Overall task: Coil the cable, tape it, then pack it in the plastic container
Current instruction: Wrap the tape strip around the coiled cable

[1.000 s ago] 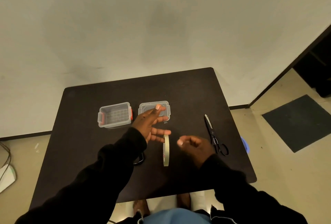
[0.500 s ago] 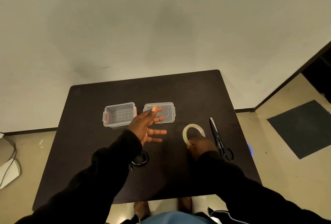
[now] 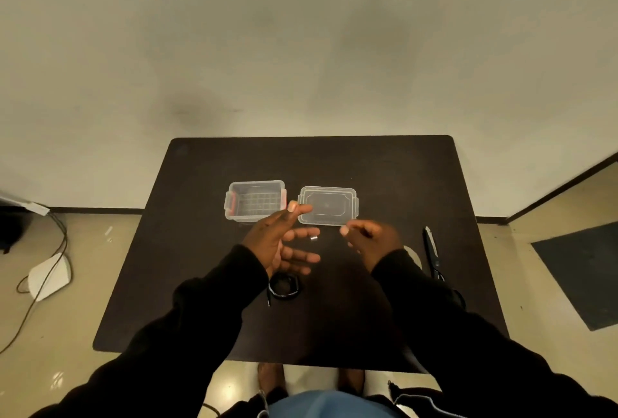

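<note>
The black cable [image 3: 284, 287] lies coiled on the dark table [image 3: 384, 167], just under my left wrist. My left hand [image 3: 284, 245] hovers above it, palm turned right and fingers spread; a small pale bit, perhaps tape [image 3: 313, 237], shows at a fingertip. My right hand [image 3: 371, 240] floats opposite with loosely curled fingers and holds nothing I can see. The tape roll [image 3: 414, 256] lies flat behind my right wrist, mostly hidden. The clear plastic container [image 3: 255, 200] with red latches stands open beyond my left hand, its lid [image 3: 327, 205] beside it.
Black scissors [image 3: 433, 257] lie along the table's right side, next to the tape roll. A white device with cables [image 3: 50, 275] sits on the floor to the left. A dark mat [image 3: 582, 274] lies on the floor to the right.
My right hand set the tape roll down flat near the scissors, let go, and came back toward the middle. My left hand stayed open above the cable.
</note>
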